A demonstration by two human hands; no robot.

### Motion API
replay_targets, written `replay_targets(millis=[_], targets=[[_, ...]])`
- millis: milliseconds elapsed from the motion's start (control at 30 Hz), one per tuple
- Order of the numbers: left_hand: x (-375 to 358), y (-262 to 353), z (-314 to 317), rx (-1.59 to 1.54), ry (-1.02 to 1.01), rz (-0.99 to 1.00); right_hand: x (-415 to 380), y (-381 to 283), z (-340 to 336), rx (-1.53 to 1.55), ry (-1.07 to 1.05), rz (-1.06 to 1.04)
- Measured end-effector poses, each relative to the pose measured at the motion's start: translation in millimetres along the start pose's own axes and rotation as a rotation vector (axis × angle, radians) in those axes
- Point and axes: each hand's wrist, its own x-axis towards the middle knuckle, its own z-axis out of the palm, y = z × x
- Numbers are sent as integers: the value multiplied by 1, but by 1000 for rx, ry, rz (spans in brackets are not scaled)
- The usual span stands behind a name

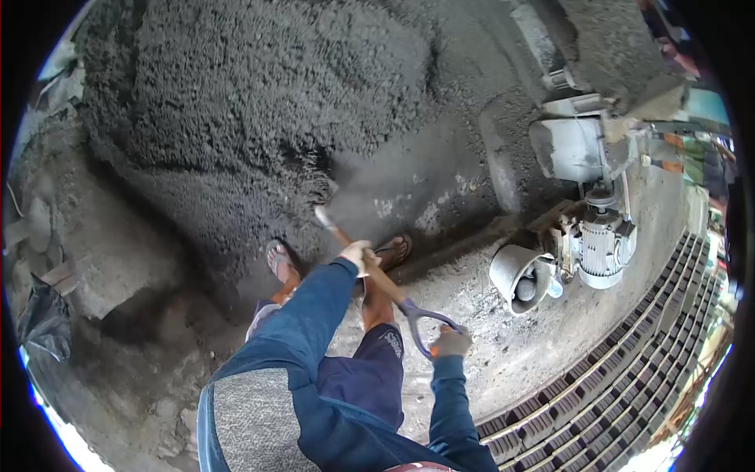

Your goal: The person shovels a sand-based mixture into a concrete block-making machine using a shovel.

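Note:
A shovel (pixel 385 282) with a wooden shaft slants across in front of my legs. My left hand (pixel 359 257) is wrapped round the shaft near its lower end. At the top, my right hand (pixel 451 341) grips the purple D-shaped handle. The shovel's blade is blurred and mostly hidden under dark, crumbly material at the edge of a large grey heap (pixel 275 79). My sandalled feet stand on either side of the lower shaft, close to the heap's edge.
An electric motor (pixel 602 248) and a grey metal housing (pixel 568 149) stand to the right. Beside them a bucket (pixel 521 277) lies tipped, with things inside. Rows of dark blocks (pixel 582 401) curve along the lower right. A black plastic bag (pixel 46 321) hangs at far left. A person's legs (pixel 675 153) show at far right.

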Motion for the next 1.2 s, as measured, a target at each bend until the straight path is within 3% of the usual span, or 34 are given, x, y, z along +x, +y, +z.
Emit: replay_targets(millis=[100,167,200,233,267,300,367,467,567,600,667,733,767,833,900,967,1000,1033,1100,1133,1167,1200], targets=[[7,-5,-25,5,-106,158,-9,24,5,169,-49,64],[17,-22,-42,-88,-68,5,-11,74,0,234,30,-65],[24,-42,-64,192,-143,212,-15,97,-11,85,-5,-144],[31,-62,-86,453,-163,440,-23,103,-24,163,-11,-48],[11,-66,-74,381,-86,361,-31,109,-37,242,-9,48],[-16,-72,-60,162,37,220,-46,112,-51,518,3,316],[-61,-79,-37,124,140,219,-45,155,-70,838,-221,636],[-133,-76,13,284,139,348,-49,192,-56,805,-259,627],[-219,-75,104,369,66,470,-20,240,-14,1096,-346,742],[-256,-80,146,383,-4,509,-35,188,-38,1112,-428,610],[-331,-97,227,467,-168,592,-32,141,-41,926,-299,4],[-377,-103,300,570,-431,604,-16,91,-52,1084,-132,-137],[-395,-104,335,602,-600,565,-6,56,-62,1361,-53,21],[-448,-120,405,623,-815,440,-53,-40,-133,1189,93,-443],[-494,-135,457,669,-1024,317,-155,-164,-193,1203,467,-477],[-523,-142,493,686,-1128,192,-180,-195,-199,1091,831,-744],[-533,-142,505,684,-1210,169,-199,-199,-202,912,890,-832],[-539,-142,510,677,-1286,143,-206,-203,-200,487,1217,-945],[-545,-127,513,689,-1324,46,-243,-246,-195,346,1264,-1291],[-540,-116,512,705,-1286,64,-269,-265,-212,-35,1093,-1456],[-530,-103,512,720,-1243,84,-278,-266,-214,-336,780,-1379],[-519,-90,510,772,-1208,97,-275,-276,-192,-289,919,-1456]])
